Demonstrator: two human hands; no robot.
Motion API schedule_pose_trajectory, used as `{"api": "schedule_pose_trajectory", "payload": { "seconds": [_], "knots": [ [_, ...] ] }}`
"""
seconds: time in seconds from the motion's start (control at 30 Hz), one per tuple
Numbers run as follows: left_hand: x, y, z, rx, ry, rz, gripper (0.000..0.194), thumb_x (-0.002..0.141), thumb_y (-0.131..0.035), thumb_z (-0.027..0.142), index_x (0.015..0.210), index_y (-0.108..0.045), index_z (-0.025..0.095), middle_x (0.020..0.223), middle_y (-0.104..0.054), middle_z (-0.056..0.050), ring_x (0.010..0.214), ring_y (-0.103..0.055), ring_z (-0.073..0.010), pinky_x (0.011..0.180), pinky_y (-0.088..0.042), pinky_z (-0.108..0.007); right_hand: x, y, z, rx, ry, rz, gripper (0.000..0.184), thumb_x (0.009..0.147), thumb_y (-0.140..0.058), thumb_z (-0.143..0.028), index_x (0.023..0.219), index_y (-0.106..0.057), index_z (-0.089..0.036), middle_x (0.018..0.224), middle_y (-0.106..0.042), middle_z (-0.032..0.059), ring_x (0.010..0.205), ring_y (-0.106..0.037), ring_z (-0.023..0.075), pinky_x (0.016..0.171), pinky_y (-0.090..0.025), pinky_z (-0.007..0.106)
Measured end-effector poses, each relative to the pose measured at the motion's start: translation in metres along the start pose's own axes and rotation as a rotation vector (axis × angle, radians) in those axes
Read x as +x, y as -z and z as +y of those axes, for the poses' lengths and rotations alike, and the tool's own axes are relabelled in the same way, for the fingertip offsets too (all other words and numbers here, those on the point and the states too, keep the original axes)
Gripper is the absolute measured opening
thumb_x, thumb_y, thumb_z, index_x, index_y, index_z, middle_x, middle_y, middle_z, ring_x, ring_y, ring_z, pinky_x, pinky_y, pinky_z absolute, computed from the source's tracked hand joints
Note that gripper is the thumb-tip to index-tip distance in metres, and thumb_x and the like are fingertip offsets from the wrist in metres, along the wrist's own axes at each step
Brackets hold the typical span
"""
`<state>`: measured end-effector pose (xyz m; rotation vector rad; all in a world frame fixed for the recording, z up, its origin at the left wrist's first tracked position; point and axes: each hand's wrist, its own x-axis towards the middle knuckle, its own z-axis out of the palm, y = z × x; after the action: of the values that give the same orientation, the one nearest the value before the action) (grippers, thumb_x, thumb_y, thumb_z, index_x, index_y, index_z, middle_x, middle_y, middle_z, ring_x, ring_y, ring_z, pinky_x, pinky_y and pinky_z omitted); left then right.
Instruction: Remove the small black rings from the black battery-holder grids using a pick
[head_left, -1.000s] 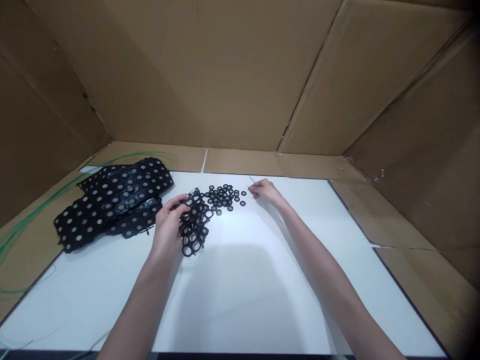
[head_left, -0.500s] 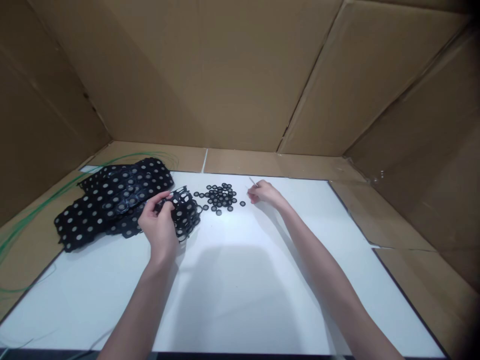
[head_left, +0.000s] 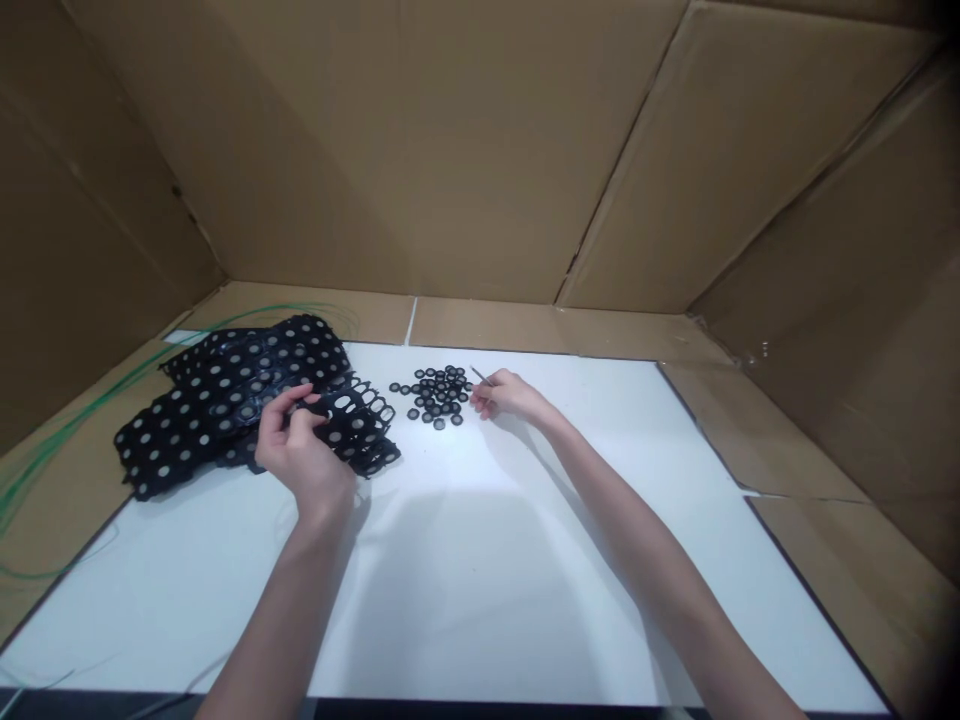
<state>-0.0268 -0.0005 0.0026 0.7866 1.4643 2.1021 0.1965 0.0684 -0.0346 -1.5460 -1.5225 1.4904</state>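
The left hand holds a bent piece of black grid, a sheet full of round holes. Its fingers curl over the grid near its left end and seem to pinch it, but I cannot see the thumb well. The grid lies just right of that hand. Its long side runs from left to right, and its far end points at the small rings. These rings are black with gray middles, and they lie in a loose pile on the white board. The pile sits between the two hands, just beside the right end of the grid. The right hand is the nearer hand to the pile, and the left hand is farther off. The fingers of the right hand are pressed close together and pinch a thin metal pin, which points up and to the left, toward the right edge of the pile. Its tip is near the rings, but I cannot tell if it touches one. Left of the left hand lies a big heap of black sheets with gray dots. A green wire runs past the heap, and cardboard walls stand behind it all.
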Motion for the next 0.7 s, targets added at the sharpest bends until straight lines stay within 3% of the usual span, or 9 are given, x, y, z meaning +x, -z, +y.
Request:
{"api": "schedule_pose_trajectory", "payload": {
  "seconds": [0.1,0.17,0.3,0.47,0.53,0.6,0.7],
  "knots": [
    [-0.002,0.000,0.005,-0.050,-0.027,0.025,0.020,0.060,-0.046,0.012,0.071,-0.059,0.024,0.076,-0.055,0.002,0.082,-0.052,-0.0163,0.071,-0.042,-0.026,-0.011,-0.001,-0.007,-0.029,-0.027,-0.195,0.018,0.072,-0.061,-0.015,0.057,-0.063,-0.007,0.050,-0.063,0.0064,0.045,-0.058,0.0119,0.050,-0.049,0.023],
    [-0.002,0.000,0.006,-0.098,-0.016,0.015,0.021,0.060,-0.046,0.012,0.071,-0.059,0.023,0.074,-0.054,0.002,0.080,-0.052,-0.0154,0.070,-0.042,-0.025,-0.014,-0.009,-0.011,-0.027,-0.019,-0.257,0.016,0.073,-0.060,-0.014,0.060,-0.065,-0.006,0.054,-0.065,0.0071,0.050,-0.060,0.0125,0.055,-0.050,0.024],
    [-0.002,-0.003,0.005,-0.124,0.106,-0.077,0.027,0.058,-0.049,0.011,0.079,-0.063,0.021,0.076,-0.056,0.001,0.075,-0.051,-0.0120,0.067,-0.041,-0.021,-0.009,-0.019,-0.014,-0.002,0.081,-0.149,0.022,0.082,-0.047,-0.014,0.072,-0.065,-0.008,0.073,-0.068,0.0060,0.057,-0.058,0.0062,0.064,-0.047,0.019],
    [-0.011,-0.008,0.008,-0.114,0.508,-0.435,0.039,0.057,-0.059,0.014,0.096,-0.063,0.017,0.082,-0.061,-0.001,0.060,-0.051,-0.0076,0.054,-0.037,-0.018,-0.022,-0.009,-0.023,-0.033,0.166,0.024,0.024,0.084,-0.047,-0.024,0.077,-0.065,-0.009,0.073,-0.066,0.0063,0.056,-0.056,0.0083,0.059,-0.044,0.022],
    [-0.016,-0.009,0.011,-0.134,0.607,-0.540,0.043,0.056,-0.064,0.016,0.099,-0.062,0.015,0.082,-0.063,-0.002,0.062,-0.054,-0.0088,0.056,-0.040,-0.019,-0.041,-0.009,-0.029,-0.057,0.265,0.152,0.020,0.081,-0.052,-0.027,0.080,-0.065,-0.012,0.078,-0.065,0.0054,0.065,-0.057,0.0101,0.064,-0.044,0.023],
    [-0.022,-0.009,0.011,-0.146,0.642,-0.609,0.046,0.056,-0.067,0.017,0.101,-0.061,0.015,0.085,-0.064,-0.003,0.066,-0.057,-0.0104,0.060,-0.042,-0.021,-0.064,-0.016,-0.033,-0.167,0.569,0.368,0.015,0.077,-0.058,-0.027,0.081,-0.065,-0.015,0.081,-0.065,0.0050,0.075,-0.058,0.0132,0.069,-0.045,0.024],
    [-0.029,-0.008,0.009,-0.122,0.629,-0.704,0.047,0.056,-0.068,0.017,0.103,-0.062,0.016,0.089,-0.066,-0.004,0.067,-0.057,-0.0103,0.062,-0.043,-0.021,-0.092,-0.033,-0.032,-0.326,0.854,0.409,0.013,0.080,-0.054,-0.023,0.086,-0.065,-0.019,0.087,-0.062,0.0059,0.077,-0.058,0.0137,0.059,-0.047,0.023]
  ]
}}
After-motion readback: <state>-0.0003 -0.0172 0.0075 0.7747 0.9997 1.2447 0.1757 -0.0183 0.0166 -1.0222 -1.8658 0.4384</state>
